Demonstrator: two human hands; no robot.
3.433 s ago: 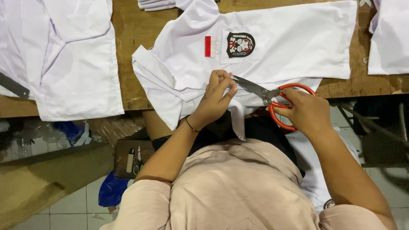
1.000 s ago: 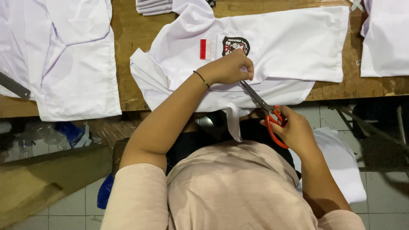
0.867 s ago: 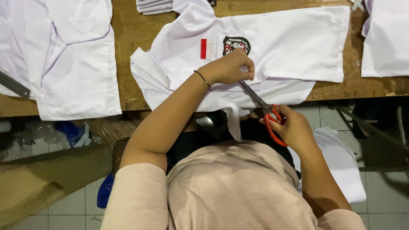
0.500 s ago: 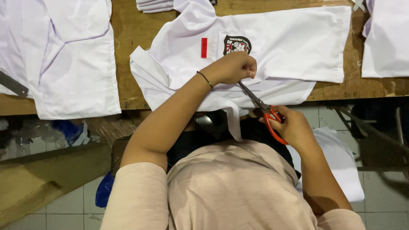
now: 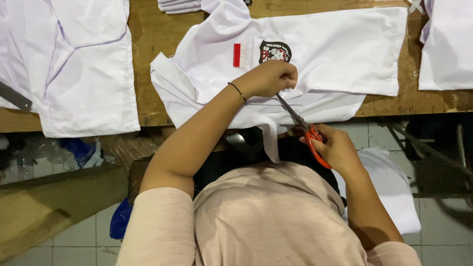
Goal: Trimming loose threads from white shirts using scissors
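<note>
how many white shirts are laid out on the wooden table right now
3: one at the table's left, one in the middle under the left hand, and one at the right edge, partly cut off. More may lie out of view.

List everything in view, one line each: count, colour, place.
shirt: one, white with a red patch and a dark badge, spread on the table in the middle
scissors: one, orange handles, blades at the shirt's lower edge
other garments: several, white, left, right and top edges
table: one, brown wood
cloth: one, white, low right
left hand: fisted on the shirt
right hand: gripping the scissors
</note>
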